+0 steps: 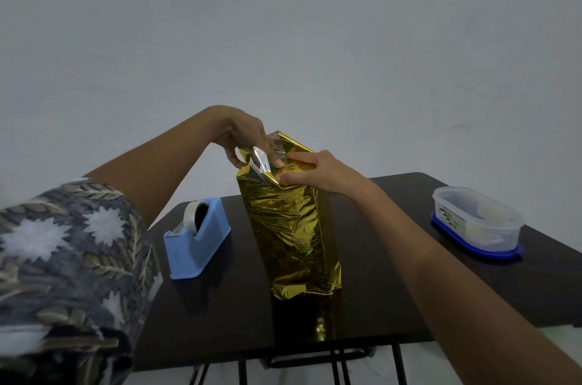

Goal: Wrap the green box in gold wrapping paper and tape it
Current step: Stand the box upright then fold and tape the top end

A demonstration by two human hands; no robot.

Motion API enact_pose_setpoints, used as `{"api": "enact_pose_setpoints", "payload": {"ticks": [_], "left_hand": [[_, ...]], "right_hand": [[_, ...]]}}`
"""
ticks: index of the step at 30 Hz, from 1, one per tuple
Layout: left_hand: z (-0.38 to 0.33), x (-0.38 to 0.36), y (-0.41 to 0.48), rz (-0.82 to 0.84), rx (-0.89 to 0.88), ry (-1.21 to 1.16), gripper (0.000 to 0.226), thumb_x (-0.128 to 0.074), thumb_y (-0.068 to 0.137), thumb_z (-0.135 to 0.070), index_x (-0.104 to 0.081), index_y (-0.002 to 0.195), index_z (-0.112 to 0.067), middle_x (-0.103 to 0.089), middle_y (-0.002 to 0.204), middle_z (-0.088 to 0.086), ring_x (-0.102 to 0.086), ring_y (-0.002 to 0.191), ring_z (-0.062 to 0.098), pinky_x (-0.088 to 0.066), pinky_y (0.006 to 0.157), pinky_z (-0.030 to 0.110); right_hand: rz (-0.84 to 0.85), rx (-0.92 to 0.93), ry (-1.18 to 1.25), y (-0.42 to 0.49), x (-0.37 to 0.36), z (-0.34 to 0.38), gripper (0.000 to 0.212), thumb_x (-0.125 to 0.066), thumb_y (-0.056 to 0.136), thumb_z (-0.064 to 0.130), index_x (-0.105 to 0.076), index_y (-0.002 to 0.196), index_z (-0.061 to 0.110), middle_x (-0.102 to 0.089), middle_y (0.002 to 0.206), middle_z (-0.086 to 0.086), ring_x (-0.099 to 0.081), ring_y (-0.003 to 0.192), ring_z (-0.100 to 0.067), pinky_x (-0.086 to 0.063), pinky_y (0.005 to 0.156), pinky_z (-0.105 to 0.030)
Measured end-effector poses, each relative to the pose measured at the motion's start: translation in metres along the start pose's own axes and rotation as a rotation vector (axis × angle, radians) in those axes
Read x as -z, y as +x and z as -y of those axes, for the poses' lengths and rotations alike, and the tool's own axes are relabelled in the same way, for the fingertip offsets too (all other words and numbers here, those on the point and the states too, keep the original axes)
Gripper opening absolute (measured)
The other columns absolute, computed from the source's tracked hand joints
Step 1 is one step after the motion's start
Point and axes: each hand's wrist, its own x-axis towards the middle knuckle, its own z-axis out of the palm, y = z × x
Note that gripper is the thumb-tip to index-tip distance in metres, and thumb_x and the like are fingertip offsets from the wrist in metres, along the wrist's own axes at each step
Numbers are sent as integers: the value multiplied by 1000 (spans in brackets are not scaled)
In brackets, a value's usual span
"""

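Head view: a patterned sleeve (63, 258) is filling the lower left, far to the left of the gold wrapping paper (286, 227). The paper is standing as a tall upright parcel near the middle of the dark tabletop (378, 306). The green box is sitting inside the paper and is hidden by it. Just left of the parcel, a blue tape dispenser (198, 239) is resting on the tabletop, holding a pale tape roll (192, 211).

At the parcel's top left, the left hand (245, 139) is reaching down from above, its fingers curling round a flap of the paper whose silver inner side is showing. At the parcel's top right, the right hand (318, 173) is pinching a folded gold edge between thumb and forefinger, close beside the left fingertips.

Well to the right of the parcel, a clear plastic container (475, 221) is sitting on a blue lid near the tabletop's edge; its contents are too faint to tell.
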Motion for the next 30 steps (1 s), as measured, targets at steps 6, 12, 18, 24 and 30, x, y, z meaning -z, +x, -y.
{"api": "enact_pose_setpoints", "payload": {"ticks": [6, 12, 18, 24, 30], "left_hand": [[4, -2, 6, -40, 8, -35, 36, -73, 79, -30, -69, 102, -2, -60, 86, 5, -53, 81, 15, -48, 60, 26], [9, -7, 12, -108, -45, -12, 30, -72, 80, -32, -70, 94, -6, -60, 83, 3, -53, 82, 15, -46, 57, 25], [7, -11, 13, -153, -77, 5, 45, -57, 89, -44, -65, 98, 0, -59, 77, 4, -54, 73, 13, -46, 61, 26], [13, -7, 9, -45, -111, -13, 40, -66, 79, -44, -63, 91, -6, -62, 87, 2, -57, 86, 16, -48, 67, 27], [15, -10, 15, -110, -130, -9, 28, -66, 84, -36, -64, 88, -9, -60, 83, 2, -56, 83, 19, -49, 67, 30]], "right_hand": [[7, -4, 15, -1, 1, 2, 78, -67, 71, 61, -43, 140, 32, -35, 146, -9, -42, 130, -30, -38, 106, -47], [10, -9, 19, -1, 0, 1, 79, -67, 70, 62, -43, 140, 32, -37, 144, -10, -43, 128, -30, -38, 105, -48], [6, -21, 22, -4, 0, 4, 80, -67, 67, 66, -44, 138, 35, -39, 141, -9, -45, 125, -31, -40, 103, -48], [9, -28, 21, -5, -1, 9, 107, -59, 41, 79, -46, 137, 34, -43, 139, -9, -48, 123, -28, -42, 102, -47], [-8, -57, 57, -4, -2, 6, 112, -58, 35, 79, -46, 137, 35, -42, 141, -7, -47, 124, -27, -42, 103, -46]]}}
